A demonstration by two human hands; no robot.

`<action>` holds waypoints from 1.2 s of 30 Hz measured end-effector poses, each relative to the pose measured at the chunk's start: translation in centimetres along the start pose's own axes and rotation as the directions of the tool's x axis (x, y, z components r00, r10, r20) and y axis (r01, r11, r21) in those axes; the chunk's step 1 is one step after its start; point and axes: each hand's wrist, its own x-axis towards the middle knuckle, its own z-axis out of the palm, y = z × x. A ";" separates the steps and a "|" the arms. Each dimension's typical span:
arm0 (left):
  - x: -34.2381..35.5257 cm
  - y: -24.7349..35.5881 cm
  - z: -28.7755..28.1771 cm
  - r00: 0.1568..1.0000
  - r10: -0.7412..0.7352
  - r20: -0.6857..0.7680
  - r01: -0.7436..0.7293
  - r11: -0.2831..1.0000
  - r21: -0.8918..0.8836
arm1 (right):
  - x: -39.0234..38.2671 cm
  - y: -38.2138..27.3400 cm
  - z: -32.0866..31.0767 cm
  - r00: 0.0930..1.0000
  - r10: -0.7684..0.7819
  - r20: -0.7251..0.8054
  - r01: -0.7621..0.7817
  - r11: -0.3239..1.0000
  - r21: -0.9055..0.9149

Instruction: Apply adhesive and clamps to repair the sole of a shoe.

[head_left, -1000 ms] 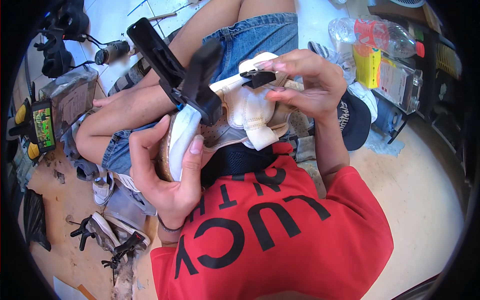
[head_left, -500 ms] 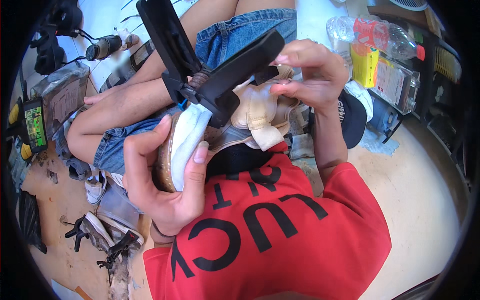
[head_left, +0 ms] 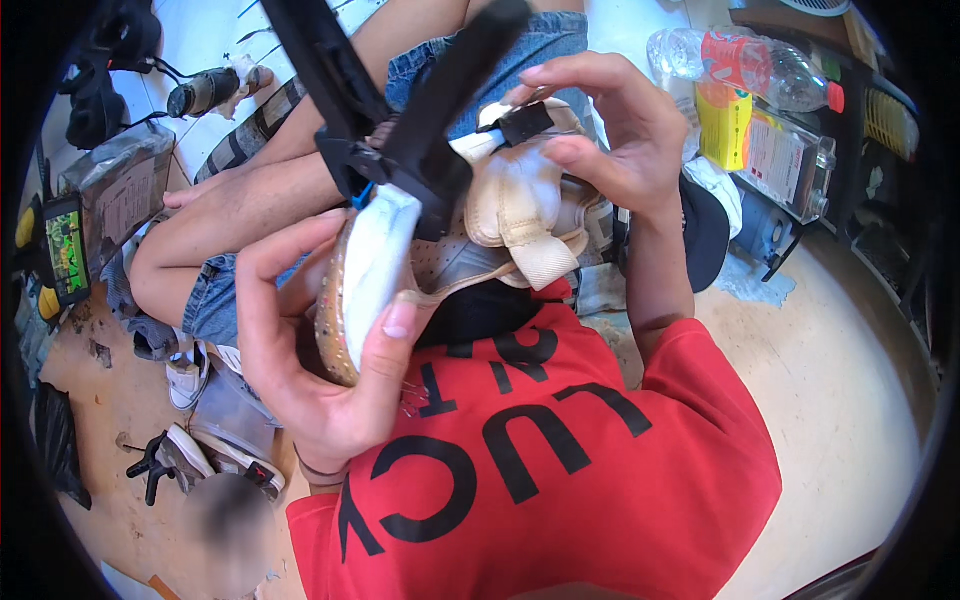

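The shoe point(head_left: 512, 205) hangs between both hands, its rounded end in the fingers of the left hand point(head_left: 325, 395). That thumb presses the smooth white sidewall point(head_left: 378, 265), while the other fingers wrap around the tan sole point(head_left: 335, 322), a curved band speckled with pale dots (rather like a seeded crust).

Just beyond the left fingertips, a black clamp point(head_left: 440, 135) grips the sidewall; its long, matte arms spread in a V. Between the left and right fingers lies the cream upper: a puffy, rounded panel with stitched edges, a ribbed fabric loop point(head_left: 545, 262) folded flat, and a greyish lining point(head_left: 460, 252) pricked with small holes.

The right hand point(head_left: 640, 140) holds its thumb and forefinger apart in a curve, a small black block point(head_left: 525, 122) between their tips; whether they press on it, I cannot tell. Below the left thumb spreads the red cloth shirt point(head_left: 600, 480).
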 end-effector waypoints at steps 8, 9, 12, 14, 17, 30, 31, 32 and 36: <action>1.2 -2.8 -1.6 0.986 0.152 -0.069 -0.152 0.988 -0.008 | 1.9 0.0 1.5 1.000 0.007 0.030 -0.004 0.995 -0.096; 1.2 -2.7 -1.6 0.989 0.122 -0.082 -0.127 0.990 -0.055 | 2.2 -0.2 1.5 0.995 0.042 0.091 -0.033 0.994 -0.100; 1.3 -2.9 -2.1 0.996 0.076 -0.048 -0.078 0.996 -0.041 | 2.4 0.0 2.1 0.983 0.120 0.137 -0.109 0.991 -0.081; 1.4 -3.1 -2.0 0.993 0.097 -0.061 -0.099 0.994 -0.040 | 2.5 0.1 2.5 0.980 0.156 0.121 -0.155 0.988 -0.023; 1.6 -3.3 -2.0 0.990 0.126 -0.068 -0.128 0.991 -0.034 | 2.6 0.3 2.8 0.977 0.186 0.101 -0.191 0.981 0.041; 1.7 -3.3 -2.1 0.980 0.181 -0.085 -0.181 0.983 0.012 | 3.5 1.3 4.1 0.978 0.203 0.041 -0.207 0.945 0.254; 1.7 -3.1 -2.1 0.980 0.182 -0.083 -0.182 0.983 0.010 | 3.4 1.2 4.1 0.974 0.222 0.044 -0.226 0.938 0.264; 1.5 -2.8 -2.1 0.988 0.138 -0.067 -0.139 0.990 -0.017 | 3.4 1.3 4.1 0.969 0.241 0.047 -0.245 0.930 0.273; 1.2 -2.5 -2.1 0.997 0.059 -0.040 -0.062 0.995 -0.075 | 3.6 1.7 4.0 0.950 0.301 0.086 -0.312 0.884 0.347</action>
